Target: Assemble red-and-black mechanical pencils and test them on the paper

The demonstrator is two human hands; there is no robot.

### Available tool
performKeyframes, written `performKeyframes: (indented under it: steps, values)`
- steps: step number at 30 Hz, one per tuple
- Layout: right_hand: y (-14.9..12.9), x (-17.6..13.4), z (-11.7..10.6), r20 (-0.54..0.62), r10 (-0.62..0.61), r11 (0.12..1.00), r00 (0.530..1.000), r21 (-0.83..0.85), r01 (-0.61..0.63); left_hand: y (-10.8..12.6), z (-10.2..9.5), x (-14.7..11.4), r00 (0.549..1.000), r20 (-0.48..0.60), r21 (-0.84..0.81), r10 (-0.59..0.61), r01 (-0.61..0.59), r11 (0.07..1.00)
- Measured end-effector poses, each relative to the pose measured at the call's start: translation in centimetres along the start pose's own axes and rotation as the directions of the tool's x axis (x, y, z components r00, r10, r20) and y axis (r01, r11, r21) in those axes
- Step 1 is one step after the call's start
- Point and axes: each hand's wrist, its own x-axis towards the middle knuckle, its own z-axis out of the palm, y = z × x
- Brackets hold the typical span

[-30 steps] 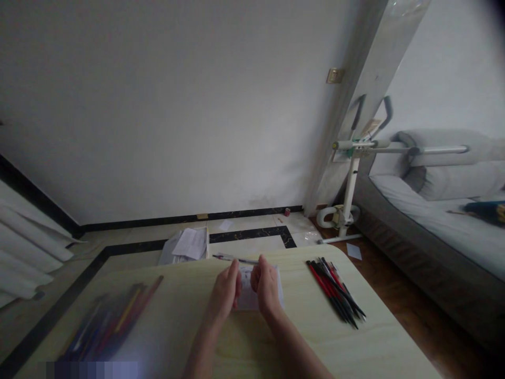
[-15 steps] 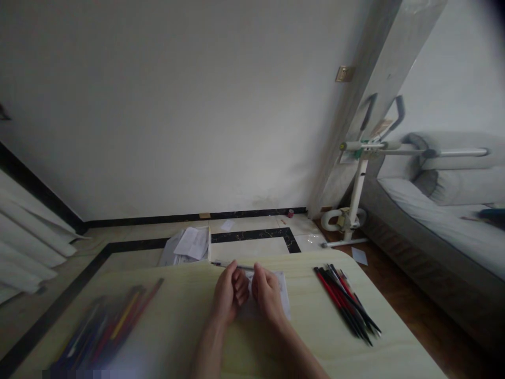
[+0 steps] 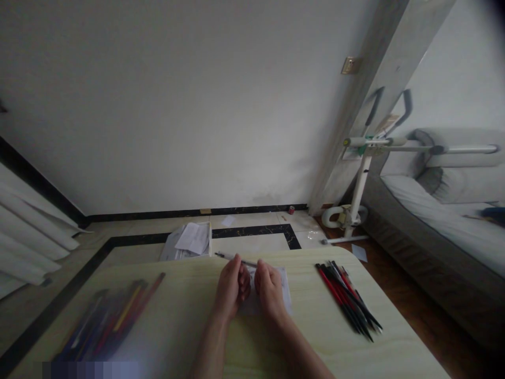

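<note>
A slim dark-and-clear pen (image 3: 248, 263) runs roughly sideways between my two hands over the near half of the table. My left hand (image 3: 231, 287) is closed, pinching it between thumb and fingers, and one end (image 3: 223, 256) sticks out past that hand to the left. On the other side my right hand (image 3: 271, 289) is curled, thumb on top, around the pen's right part. Beneath both hands lies a sheet of paper (image 3: 284, 292) with markings, partly covered by them.
Several black and red pens (image 3: 347, 300) lie piled on the table's right. A blurred bunch of coloured pens (image 3: 118, 321) sits on the left. Beyond the pale table (image 3: 181, 321), a box of papers (image 3: 192, 238) stands on the floor. White exercise equipment (image 3: 358, 189) and a sofa (image 3: 410, 231) are at right.
My view has shifted slightly. Both hands stay close together on the pen, whose left end now slants up a little more above the left hand.
</note>
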Motion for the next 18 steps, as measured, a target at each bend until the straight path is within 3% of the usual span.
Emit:
performKeyframes:
  steps: [14,18]
  values:
    - [0.4,0.0,0.2,-0.016,-0.006,1.000,1.000,0.002,0.006,-0.1,0.2,0.2,0.999,-0.030,0.051,-0.040,0.042,0.998]
    - [-0.1,0.0,0.2,-0.056,0.005,1.000,0.998,0.028,-0.003,1.9,0.2,-0.4,0.998,-0.052,0.296,-0.019,0.033,0.955]
